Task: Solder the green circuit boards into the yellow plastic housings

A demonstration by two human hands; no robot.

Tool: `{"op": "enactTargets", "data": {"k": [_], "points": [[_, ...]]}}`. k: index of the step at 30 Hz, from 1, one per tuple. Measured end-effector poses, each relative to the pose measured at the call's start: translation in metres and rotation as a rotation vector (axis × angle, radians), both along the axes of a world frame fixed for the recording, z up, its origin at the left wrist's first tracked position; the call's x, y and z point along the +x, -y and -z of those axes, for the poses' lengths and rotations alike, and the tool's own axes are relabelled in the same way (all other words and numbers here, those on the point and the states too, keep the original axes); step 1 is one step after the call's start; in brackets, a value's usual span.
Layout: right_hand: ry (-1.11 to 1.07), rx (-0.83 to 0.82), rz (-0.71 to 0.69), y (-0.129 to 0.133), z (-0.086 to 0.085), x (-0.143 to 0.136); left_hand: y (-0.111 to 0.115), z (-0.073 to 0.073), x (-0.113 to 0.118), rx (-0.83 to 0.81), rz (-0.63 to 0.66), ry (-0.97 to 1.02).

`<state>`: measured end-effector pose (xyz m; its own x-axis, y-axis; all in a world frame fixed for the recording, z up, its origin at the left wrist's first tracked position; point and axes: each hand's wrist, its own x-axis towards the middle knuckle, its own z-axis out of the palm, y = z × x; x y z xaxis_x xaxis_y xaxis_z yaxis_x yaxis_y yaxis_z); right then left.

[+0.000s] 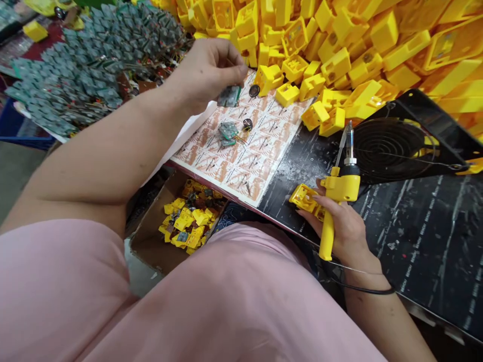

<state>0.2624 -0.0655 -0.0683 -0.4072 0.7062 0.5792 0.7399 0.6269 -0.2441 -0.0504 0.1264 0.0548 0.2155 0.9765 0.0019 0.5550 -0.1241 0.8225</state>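
Observation:
My left hand (215,68) is closed in a pinch over the paper-covered part of the bench. What its fingertips hold, if anything, is hidden. Right below it shows a small green circuit board (229,96), with a round black disc (254,90) beside it; I cannot tell whether the board hangs from the hand or lies on the sheet. A second circuit board (228,131) with thin wires lies nearer me. My right hand (345,226) grips a yellow gun-shaped soldering iron (342,187), tip pointing away. Its fingers also hold an open yellow plastic housing (304,197).
Many yellow housings (339,65) are heaped at the back. A dense pile of circuit boards (94,60) covers the left. A black fan (400,141) lies at the right. Below the bench edge stands a cardboard box (151,246) of yellow parts. A black cable (362,288) crosses my right wrist.

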Motion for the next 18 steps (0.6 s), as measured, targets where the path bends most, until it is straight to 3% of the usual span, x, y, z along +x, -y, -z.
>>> {"op": "enactTargets", "data": {"k": [3,7,11,14,18], "points": [[-0.042,-0.006,0.014,0.003,-0.005,-0.004,0.010,0.010,0.010,-0.080,0.093,0.064],[-0.046,-0.024,0.001,0.004,-0.010,-0.020,0.039,0.039,0.016,-0.104,0.312,-0.133],[-0.001,-0.043,-0.029,-0.003,-0.010,-0.037,0.067,0.065,0.016,-0.067,0.432,-0.219],[-0.062,0.003,-0.042,-0.006,-0.016,-0.042,0.077,0.069,0.012,-0.078,0.478,-0.197],[-0.158,0.067,0.013,0.013,-0.036,-0.027,0.081,0.062,0.010,-0.077,0.505,-0.178]]}}
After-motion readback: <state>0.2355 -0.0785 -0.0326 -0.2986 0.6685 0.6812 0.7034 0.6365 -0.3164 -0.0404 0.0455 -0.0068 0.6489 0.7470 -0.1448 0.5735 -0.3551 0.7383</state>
